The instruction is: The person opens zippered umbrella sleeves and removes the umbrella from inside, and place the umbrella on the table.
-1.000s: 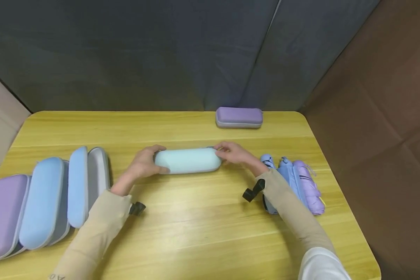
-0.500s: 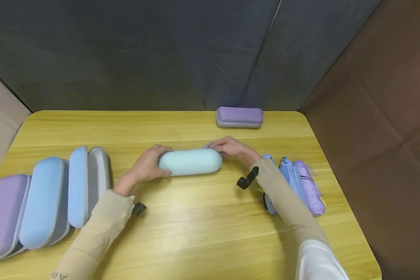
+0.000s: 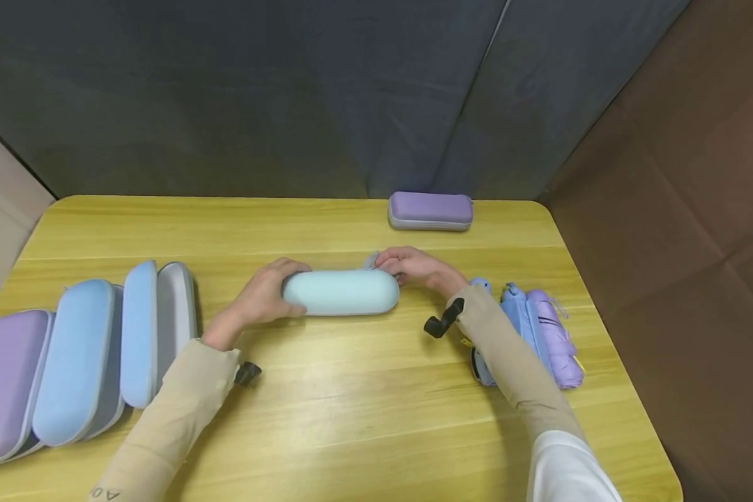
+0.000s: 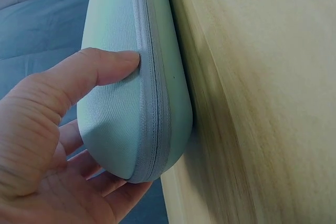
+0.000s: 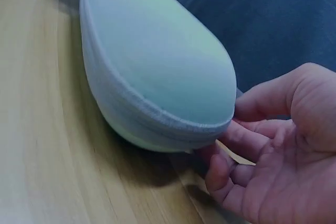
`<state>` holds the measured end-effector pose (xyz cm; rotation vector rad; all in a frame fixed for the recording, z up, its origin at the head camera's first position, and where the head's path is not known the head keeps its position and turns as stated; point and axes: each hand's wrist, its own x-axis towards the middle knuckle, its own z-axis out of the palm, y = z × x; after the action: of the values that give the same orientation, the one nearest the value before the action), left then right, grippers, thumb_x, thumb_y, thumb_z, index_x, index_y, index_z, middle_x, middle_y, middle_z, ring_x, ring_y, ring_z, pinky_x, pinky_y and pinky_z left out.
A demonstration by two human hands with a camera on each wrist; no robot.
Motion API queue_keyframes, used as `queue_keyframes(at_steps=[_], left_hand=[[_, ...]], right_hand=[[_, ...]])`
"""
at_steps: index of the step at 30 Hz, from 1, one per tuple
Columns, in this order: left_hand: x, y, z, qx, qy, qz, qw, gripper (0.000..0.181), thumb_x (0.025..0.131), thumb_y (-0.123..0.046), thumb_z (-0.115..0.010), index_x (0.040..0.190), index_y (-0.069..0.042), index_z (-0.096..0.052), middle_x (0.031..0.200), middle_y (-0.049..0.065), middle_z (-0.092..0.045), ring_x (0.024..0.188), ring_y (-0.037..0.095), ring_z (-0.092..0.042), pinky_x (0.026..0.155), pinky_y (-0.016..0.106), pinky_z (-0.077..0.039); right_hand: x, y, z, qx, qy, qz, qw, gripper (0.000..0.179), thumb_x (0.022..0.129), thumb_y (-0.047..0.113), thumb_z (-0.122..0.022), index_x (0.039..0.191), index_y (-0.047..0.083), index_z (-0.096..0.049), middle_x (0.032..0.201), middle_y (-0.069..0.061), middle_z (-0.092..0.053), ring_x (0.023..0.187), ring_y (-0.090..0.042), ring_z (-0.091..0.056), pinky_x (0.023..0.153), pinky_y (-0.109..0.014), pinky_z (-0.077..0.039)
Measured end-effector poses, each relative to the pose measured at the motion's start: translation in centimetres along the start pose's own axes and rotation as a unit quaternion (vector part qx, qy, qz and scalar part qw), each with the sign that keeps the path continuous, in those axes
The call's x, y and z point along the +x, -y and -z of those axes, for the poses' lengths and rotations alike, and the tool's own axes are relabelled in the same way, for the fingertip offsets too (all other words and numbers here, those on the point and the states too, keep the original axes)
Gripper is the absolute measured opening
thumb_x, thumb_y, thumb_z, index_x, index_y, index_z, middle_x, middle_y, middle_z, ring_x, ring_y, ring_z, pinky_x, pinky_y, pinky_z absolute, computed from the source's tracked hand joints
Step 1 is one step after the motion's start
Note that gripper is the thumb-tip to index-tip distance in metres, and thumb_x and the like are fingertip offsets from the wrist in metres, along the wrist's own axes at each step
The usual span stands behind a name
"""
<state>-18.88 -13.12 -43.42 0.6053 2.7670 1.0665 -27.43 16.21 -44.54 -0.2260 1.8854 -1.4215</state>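
Observation:
A mint-green zip case lies across the middle of the table, its zip closed along the side seen in the left wrist view. My left hand grips its left end, the thumb on the near side by the zip and the fingers behind and under the end. At the back right corner, my right hand pinches at a small grey strap that sticks up behind the case. In the right wrist view the case's end partly hides those fingertips.
A purple case stands near the back edge. On the left are a blue case standing partly open, another blue case and a larger purple case. Folded blue umbrellas and a purple one lie by my right forearm.
My right hand has moved from the case's right end to its back corner, and the grey strap now shows more. My left hand and the case have shifted slightly right.

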Motion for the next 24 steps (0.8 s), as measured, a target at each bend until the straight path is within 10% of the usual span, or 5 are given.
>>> queue_keyframes(at_steps=[12, 19, 24], left_hand=[[-0.1, -0.1, -0.1, -0.001, -0.002, 0.003, 1.0000, 0.064, 0.065, -0.007, -0.081, 0.122, 0.002, -0.055, 0.121, 0.022, -0.054, 0.109, 0.041, -0.051, 0.090, 0.057, -0.042], [-0.1, -0.1, -0.1, -0.002, -0.013, 0.001, 0.9999, 0.064, 0.062, -0.009, -0.083, 0.120, 0.003, -0.057, 0.118, 0.022, -0.057, 0.106, 0.040, -0.053, 0.089, 0.056, -0.043], [-0.4, 0.0, -0.2, 0.004, -0.031, -0.008, 0.9995, 0.063, 0.061, -0.010, -0.083, 0.117, 0.004, -0.058, 0.116, 0.022, -0.058, 0.103, 0.040, -0.055, 0.087, 0.055, -0.044]], right_hand=[[-0.6, 0.0, 0.0, -0.131, -0.074, 0.097, 0.9839, 0.013, 0.085, -0.001, -0.063, 0.094, -0.010, -0.068, 0.075, -0.002, -0.064, 0.057, -0.012, -0.050, 0.055, -0.021, -0.045], [-1.6, 0.6, -1.0, -0.334, -0.132, 0.198, 0.9121, 0.008, 0.087, 0.003, -0.062, 0.086, -0.002, -0.069, 0.082, -0.011, -0.069, 0.070, -0.015, -0.060, 0.066, -0.024, -0.049], [-2.1, 0.6, -1.5, -0.384, -0.156, 0.203, 0.8869, 0.010, 0.088, 0.002, -0.059, 0.084, 0.000, -0.069, 0.081, -0.010, -0.068, 0.073, -0.019, -0.061, 0.068, -0.029, -0.051]])
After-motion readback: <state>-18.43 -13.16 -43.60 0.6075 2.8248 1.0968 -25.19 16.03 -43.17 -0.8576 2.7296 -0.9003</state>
